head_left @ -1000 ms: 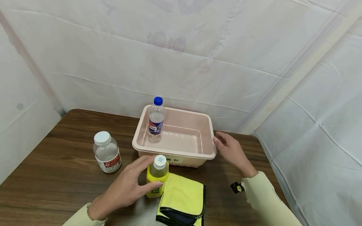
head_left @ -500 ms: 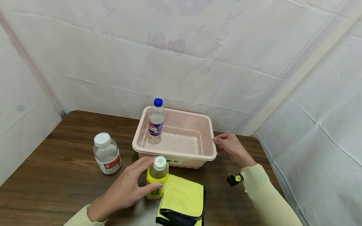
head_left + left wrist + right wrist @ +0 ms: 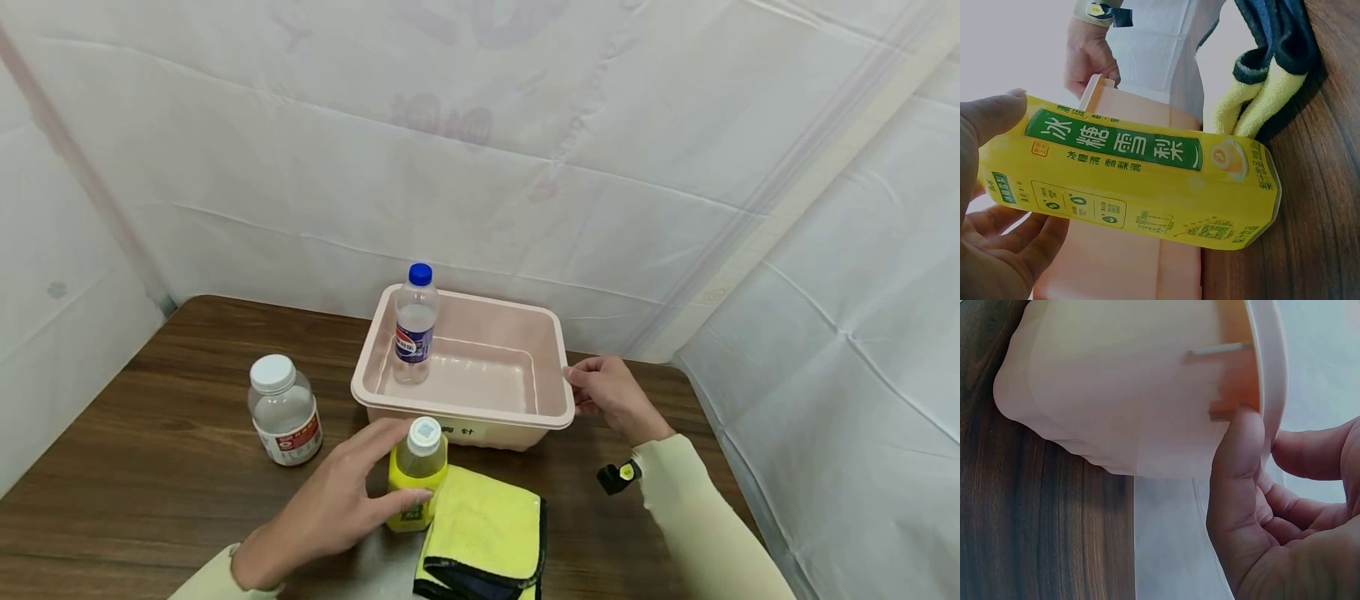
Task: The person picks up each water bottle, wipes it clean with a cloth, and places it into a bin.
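My left hand (image 3: 337,492) grips a yellow-labelled drink bottle (image 3: 417,483) with a white cap, standing upright in front of the pink plastic basin (image 3: 465,410). In the left wrist view, the thumb lies on one side of this bottle (image 3: 1129,181) and curled fingers on the other. My right hand (image 3: 615,400) pinches the basin's right rim; the right wrist view has thumb and forefinger on either side of the rim (image 3: 1269,369). Inside the basin, towards its left end, stands a clear bottle (image 3: 414,337) with a blue cap.
A clear jar (image 3: 287,417) with a white lid stands on the left of the wooden table (image 3: 172,400). Beside the yellow bottle lies a folded yellow towel (image 3: 487,525) with black edging. White sheeting (image 3: 480,200) rises behind the table and along both sides.
My right hand has closed from a loose pose beside the basin into a pinch on its right rim. The left hand and the bottles keep their places.
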The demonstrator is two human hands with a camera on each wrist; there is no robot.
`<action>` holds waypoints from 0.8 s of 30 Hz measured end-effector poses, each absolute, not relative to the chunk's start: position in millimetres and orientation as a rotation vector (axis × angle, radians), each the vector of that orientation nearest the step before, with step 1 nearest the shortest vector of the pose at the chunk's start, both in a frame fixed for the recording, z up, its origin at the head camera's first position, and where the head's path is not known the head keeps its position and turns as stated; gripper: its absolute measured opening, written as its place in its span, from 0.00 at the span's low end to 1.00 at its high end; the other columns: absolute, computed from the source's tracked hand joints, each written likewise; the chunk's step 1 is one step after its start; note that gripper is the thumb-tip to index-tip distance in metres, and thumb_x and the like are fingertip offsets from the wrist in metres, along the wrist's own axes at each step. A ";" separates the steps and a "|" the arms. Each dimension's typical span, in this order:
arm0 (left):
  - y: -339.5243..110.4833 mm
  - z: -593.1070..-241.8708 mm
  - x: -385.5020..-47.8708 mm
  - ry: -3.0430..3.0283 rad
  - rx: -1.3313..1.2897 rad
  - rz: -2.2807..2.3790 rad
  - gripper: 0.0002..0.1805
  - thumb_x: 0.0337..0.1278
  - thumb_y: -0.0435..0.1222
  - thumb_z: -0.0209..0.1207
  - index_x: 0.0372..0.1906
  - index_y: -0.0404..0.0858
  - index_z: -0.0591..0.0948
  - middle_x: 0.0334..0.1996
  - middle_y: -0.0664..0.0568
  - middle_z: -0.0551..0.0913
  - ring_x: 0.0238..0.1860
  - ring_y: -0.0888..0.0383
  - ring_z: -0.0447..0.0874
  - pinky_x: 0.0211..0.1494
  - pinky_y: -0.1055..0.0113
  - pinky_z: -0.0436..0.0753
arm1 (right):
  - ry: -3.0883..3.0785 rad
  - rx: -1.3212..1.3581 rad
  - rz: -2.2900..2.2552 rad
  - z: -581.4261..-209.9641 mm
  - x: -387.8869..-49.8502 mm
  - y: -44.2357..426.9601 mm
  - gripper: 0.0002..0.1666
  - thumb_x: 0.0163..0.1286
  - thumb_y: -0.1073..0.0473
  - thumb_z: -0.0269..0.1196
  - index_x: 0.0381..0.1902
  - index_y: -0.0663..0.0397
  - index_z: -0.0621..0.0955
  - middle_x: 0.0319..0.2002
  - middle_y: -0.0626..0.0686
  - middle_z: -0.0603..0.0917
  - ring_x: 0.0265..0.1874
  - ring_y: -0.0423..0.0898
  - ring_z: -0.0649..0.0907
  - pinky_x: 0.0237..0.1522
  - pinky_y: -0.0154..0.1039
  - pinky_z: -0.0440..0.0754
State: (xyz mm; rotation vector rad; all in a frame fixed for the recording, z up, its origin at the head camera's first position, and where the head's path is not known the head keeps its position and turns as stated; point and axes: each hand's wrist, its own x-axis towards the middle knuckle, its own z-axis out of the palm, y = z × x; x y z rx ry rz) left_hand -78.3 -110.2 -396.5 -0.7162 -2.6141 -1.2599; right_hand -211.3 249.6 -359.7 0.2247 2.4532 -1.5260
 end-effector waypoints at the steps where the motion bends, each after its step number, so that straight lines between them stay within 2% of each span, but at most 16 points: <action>1: -110.4 -396.4 -78.3 -2.606 -0.726 -1.251 0.37 0.59 0.53 0.72 0.72 0.53 0.75 0.63 0.62 0.81 0.58 0.65 0.83 0.60 0.55 0.88 | 2.454 0.219 -1.528 -360.0 -211.4 249.4 0.17 0.79 0.59 0.60 0.47 0.73 0.82 0.28 0.53 0.86 0.24 0.43 0.84 0.26 0.35 0.87; 24: -111.4 -390.8 -79.2 -2.526 -0.822 -1.093 0.35 0.58 0.50 0.74 0.70 0.52 0.76 0.60 0.60 0.83 0.56 0.62 0.86 0.56 0.57 0.89 | 2.496 0.210 -1.509 -357.9 -207.7 246.5 0.18 0.79 0.58 0.60 0.49 0.72 0.83 0.31 0.56 0.87 0.24 0.43 0.85 0.26 0.36 0.87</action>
